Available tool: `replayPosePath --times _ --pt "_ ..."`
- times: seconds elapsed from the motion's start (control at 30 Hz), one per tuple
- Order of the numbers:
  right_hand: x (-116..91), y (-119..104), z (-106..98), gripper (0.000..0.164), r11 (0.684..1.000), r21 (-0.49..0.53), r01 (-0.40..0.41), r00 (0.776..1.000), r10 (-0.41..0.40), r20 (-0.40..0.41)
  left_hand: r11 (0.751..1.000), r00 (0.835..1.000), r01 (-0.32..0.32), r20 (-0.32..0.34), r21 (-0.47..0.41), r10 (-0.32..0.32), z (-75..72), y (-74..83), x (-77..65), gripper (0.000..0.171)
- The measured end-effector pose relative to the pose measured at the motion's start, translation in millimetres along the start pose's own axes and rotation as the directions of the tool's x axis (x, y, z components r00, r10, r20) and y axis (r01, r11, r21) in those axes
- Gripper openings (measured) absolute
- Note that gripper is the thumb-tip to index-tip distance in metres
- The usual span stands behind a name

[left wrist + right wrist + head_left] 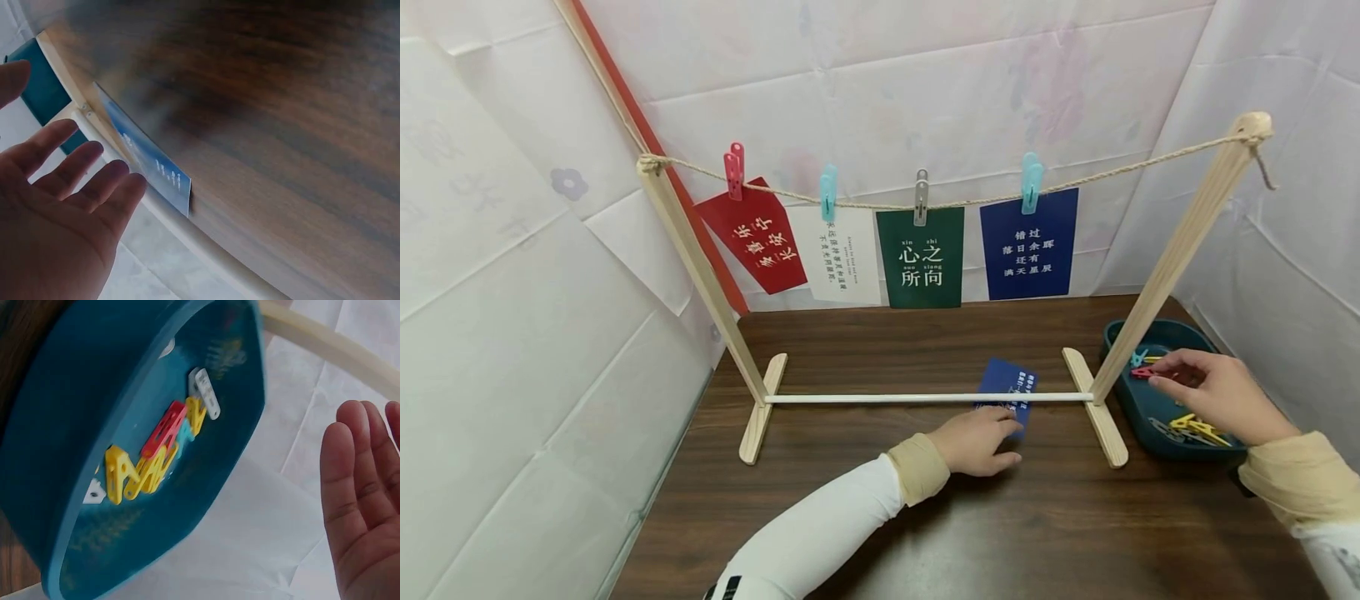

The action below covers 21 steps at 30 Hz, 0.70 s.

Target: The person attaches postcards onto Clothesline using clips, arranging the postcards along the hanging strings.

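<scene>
A blue card (1011, 382) with white writing lies on the table beneath the stand's white crossbar. My left hand (976, 442) is at the card's near edge, fingers spread and loosely bent; in the left wrist view they hold nothing, and I cannot tell whether they touch the card (153, 162). Over the dark teal basin (1138, 417) hovers my right hand (1221, 396). The fingers (353, 462) are empty in the right wrist view. Inside the basin, a red clothespin (164, 430) lies among yellow, white and light blue clothespins.
A rope (865, 205) spans two wooden posts (1180, 258). From it hang a red card (756, 237), a white card (842, 267), a green card (921, 267) and a dark blue card (1028, 250), with clothespins along the rope. The white crossbar (880, 398) runs low between the posts.
</scene>
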State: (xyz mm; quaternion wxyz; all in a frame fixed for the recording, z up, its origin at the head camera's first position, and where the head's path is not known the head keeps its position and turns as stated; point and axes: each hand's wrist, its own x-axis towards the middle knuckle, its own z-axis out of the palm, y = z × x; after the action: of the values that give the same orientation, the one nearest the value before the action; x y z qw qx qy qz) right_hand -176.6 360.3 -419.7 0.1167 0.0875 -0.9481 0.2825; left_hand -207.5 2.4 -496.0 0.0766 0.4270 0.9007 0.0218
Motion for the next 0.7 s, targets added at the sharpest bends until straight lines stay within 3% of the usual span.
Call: replayPosePath --times 0.33,0.7 --pt "10.3 16.1 -2.8 0.02 0.997 -0.071 -0.028 0.995 0.035 0.091 0.997 0.995 0.026 0.095 0.068 -0.032 5.0 2.3 -0.8 0.067" --pt "27.9 33.4 -2.0 0.025 0.986 -0.156 -0.051 0.971 0.085 0.222 0.996 0.989 0.042 0.136 0.077 -0.053 11.3 -3.2 -1.2 0.071"
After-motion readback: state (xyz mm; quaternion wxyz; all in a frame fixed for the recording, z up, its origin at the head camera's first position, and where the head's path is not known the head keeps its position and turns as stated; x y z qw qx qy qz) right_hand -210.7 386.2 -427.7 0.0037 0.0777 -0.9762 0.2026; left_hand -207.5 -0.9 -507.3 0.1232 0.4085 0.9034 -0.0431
